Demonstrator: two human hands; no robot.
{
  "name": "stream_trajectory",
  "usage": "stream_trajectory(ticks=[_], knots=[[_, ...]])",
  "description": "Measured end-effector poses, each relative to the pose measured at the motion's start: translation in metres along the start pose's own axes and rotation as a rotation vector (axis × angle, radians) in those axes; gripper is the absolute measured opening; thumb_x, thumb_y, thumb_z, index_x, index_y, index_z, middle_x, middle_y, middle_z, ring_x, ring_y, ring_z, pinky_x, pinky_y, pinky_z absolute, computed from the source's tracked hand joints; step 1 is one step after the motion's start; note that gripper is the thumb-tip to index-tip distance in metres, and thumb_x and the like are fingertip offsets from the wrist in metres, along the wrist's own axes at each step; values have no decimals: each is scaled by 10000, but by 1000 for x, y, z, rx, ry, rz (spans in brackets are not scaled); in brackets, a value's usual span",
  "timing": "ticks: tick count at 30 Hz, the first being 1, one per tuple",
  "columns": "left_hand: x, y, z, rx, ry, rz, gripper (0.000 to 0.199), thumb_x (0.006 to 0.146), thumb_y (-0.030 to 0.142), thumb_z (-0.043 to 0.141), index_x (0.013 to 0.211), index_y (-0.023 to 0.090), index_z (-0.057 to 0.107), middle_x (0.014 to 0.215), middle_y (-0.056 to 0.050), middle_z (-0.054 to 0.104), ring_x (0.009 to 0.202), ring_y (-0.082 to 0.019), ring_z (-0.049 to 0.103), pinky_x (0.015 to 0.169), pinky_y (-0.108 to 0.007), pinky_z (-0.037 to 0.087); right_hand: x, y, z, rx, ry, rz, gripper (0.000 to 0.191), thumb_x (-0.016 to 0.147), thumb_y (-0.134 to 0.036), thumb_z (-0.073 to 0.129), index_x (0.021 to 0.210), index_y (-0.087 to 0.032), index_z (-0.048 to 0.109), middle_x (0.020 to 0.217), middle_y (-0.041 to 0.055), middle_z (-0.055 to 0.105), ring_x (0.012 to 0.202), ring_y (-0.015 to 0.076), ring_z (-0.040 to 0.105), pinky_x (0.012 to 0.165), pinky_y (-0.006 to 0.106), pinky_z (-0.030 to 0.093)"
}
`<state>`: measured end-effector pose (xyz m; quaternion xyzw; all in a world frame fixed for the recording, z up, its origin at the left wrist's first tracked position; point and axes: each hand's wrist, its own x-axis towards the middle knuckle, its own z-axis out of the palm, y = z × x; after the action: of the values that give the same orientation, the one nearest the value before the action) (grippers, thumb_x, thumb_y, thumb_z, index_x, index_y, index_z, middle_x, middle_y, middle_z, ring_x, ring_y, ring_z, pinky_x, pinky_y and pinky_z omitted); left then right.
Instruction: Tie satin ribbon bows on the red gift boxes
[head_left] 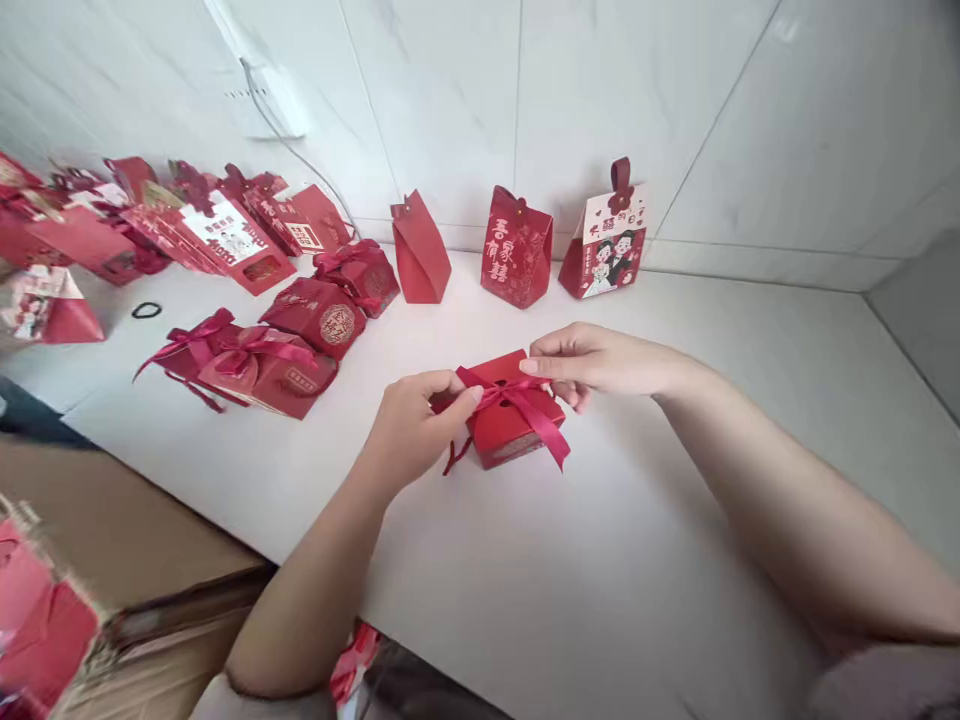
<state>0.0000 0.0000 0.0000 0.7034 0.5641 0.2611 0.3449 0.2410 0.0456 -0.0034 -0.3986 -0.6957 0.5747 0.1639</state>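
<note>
A small red gift box (499, 440) sits on the white table in front of me, with a crimson ribbon (536, 420) tied across its top. My left hand (424, 420) is at the box's left side, thumb and fingers pinching a loop of the ribbon. From the right, my right hand (592, 362) pinches the ribbon near the box's far right edge. One ribbon tail hangs over the front face. A dark red cord (457, 456) pokes out at the lower left of the box. The fingertips partly cover the bow.
Red boxes with ribbons (259, 365) stand to the left, beside many flat red packages (225, 235). Along the tiled wall are a plain red box (421, 250), a patterned one (517, 248) and one with a printed couple (606, 245). A black ring (146, 310) lies far left.
</note>
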Motion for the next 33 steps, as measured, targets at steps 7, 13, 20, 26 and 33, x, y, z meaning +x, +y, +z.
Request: stream_trajectory(ticks=[7, 13, 20, 26, 33], knots=[[14, -11, -20, -190, -383, -118, 445, 845, 467, 603, 549, 156, 485, 556, 18, 438, 557, -99, 394, 535, -238, 314, 5, 7, -4, 35, 10, -3, 454, 792, -608, 667, 684, -180, 559, 545, -24, 549, 509, 103, 520, 502, 224, 438], [18, -16, -22, -218, -524, -182, 391, 798, 488, 662, 613, 148, 608, 596, 9, 446, 568, -96, 378, 534, -244, 311, 6, 9, -4, 49, 40, -54, 411, 826, -508, 672, 627, -181, 522, 491, -44, 492, 486, 85, 468, 490, 207, 402], [20, -17, -23, -177, -670, -133, 295, 758, 447, 727, 685, 161, 721, 621, 10, 534, 590, -91, 411, 573, -238, 353, 7, 12, -11, 41, 158, -111, 305, 845, -482, 670, 820, -183, 621, 629, -30, 535, 490, 75, 463, 472, 211, 417], [22, -24, -22, -89, -769, -102, 248, 786, 419, 703, 765, 181, 771, 765, -35, 692, 755, -153, 580, 687, -245, 437, -8, 9, -26, -127, 90, -208, 543, 792, -444, 726, 1281, -283, 550, 1195, 70, 601, 1067, 214, 584, 763, 287, 550], [29, -36, -17, -41, -761, -92, 242, 764, 420, 704, 719, 190, 764, 805, -33, 716, 797, -178, 615, 737, -252, 463, -11, 15, -30, -302, -220, -205, 1013, 727, -318, 785, 1537, -392, 182, 1535, 25, 370, 1398, 275, 372, 1132, 415, 357]])
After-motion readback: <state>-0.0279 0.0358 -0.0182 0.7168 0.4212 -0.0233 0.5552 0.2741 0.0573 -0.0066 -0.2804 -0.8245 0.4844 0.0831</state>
